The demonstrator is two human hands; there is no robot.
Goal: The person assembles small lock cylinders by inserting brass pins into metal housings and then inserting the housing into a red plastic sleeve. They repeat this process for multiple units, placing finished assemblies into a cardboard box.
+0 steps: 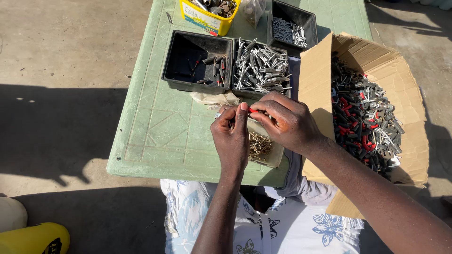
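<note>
My left hand (231, 136) and my right hand (285, 121) meet above the near edge of a green plastic table (155, 136). Between their fingertips they pinch a small red-tipped part (253, 111); its shape is mostly hidden by the fingers. Right under the hands lies a pale tray of brass-coloured screws (260, 146). A black tray heaped with silver metal pieces (260, 67) sits just beyond the hands.
A nearly empty black tray (195, 61) stands left of the silver pieces. A large open cardboard box of black, red and metal parts (365, 110) fills the right. A yellow tub (207, 14), another black tray (292, 26) and a plastic bag (253, 9) sit at the far edge.
</note>
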